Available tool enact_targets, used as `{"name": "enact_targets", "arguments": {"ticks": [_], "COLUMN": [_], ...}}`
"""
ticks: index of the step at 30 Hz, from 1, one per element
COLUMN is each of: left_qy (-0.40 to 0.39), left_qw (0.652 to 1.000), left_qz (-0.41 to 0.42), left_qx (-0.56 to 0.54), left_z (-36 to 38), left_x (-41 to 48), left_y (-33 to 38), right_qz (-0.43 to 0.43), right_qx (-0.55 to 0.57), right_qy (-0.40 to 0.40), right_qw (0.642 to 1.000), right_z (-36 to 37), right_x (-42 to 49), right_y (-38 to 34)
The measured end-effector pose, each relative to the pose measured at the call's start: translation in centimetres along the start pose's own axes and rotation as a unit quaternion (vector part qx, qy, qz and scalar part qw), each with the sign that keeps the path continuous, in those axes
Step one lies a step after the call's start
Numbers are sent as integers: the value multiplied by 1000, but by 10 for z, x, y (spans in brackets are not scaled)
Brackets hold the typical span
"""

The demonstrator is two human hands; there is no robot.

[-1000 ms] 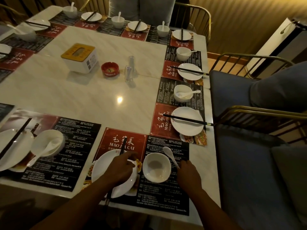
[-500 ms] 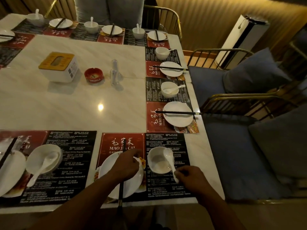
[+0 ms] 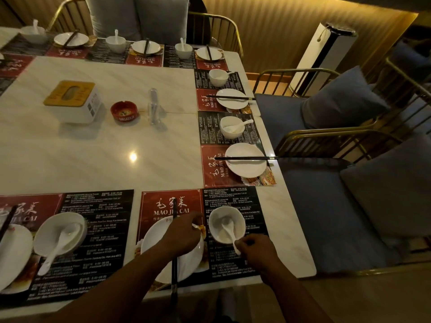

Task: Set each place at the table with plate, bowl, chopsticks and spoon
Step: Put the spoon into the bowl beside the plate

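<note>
Pinching spoon [image 3: 229,229] by handle end, right hand [image 3: 253,249]; scoop in bowl [image 3: 214,221]: likely light, slick, chippable. Left hand [image 3: 180,236] curls round chopsticks [image 3: 174,271] on plate [image 3: 151,243]

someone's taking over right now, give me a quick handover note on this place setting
Left hand grips the black chopsticks, laid across the round white plate.
Right hand pinches the white ceramic spoon by its handle; its scoop sits in the small white bowl.
Done: other places in full view look set; all four pieces are at this one.
Left: release spoon and chopsticks, probably straighten them.
</note>
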State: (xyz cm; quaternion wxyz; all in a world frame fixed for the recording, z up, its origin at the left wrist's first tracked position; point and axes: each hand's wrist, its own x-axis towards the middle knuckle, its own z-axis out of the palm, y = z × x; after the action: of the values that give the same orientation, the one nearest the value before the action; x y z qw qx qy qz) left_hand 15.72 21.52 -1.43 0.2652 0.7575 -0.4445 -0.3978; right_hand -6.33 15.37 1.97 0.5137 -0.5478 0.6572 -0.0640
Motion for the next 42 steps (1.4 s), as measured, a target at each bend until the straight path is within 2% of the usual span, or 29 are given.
{"name": "enact_targets", "arguments": {"ticks": [14, 22, 27, 34, 38, 42], "left_qy": [0, -12, -6, 8, 17, 42], "left_qw": [1000, 996, 990, 985, 985, 982], "left_qz": [-19, -54, -75, -92, -95, -96], "left_qx": [-23, -75, -119, -144, -146, -156], "left_z": [12, 23, 29, 31, 32, 35], "left_x": [7, 10, 10, 12, 8, 4], "left_y": [3, 6, 13, 18, 18, 19], "right_qz": [-11, -92, -127, -130, -103, -52], "right_qx": [-1, -108, -134, -136, -114, -41], "right_qy": [-43, 62, -10, -30, -25, -109], "right_qw": [999, 988, 983, 982, 988, 992], "right_z": [0, -16, -15, -19, -16, -9], "right_x": [14, 41, 57, 63, 55, 45], "right_y": [6, 4, -1, 4, 3, 11]}}
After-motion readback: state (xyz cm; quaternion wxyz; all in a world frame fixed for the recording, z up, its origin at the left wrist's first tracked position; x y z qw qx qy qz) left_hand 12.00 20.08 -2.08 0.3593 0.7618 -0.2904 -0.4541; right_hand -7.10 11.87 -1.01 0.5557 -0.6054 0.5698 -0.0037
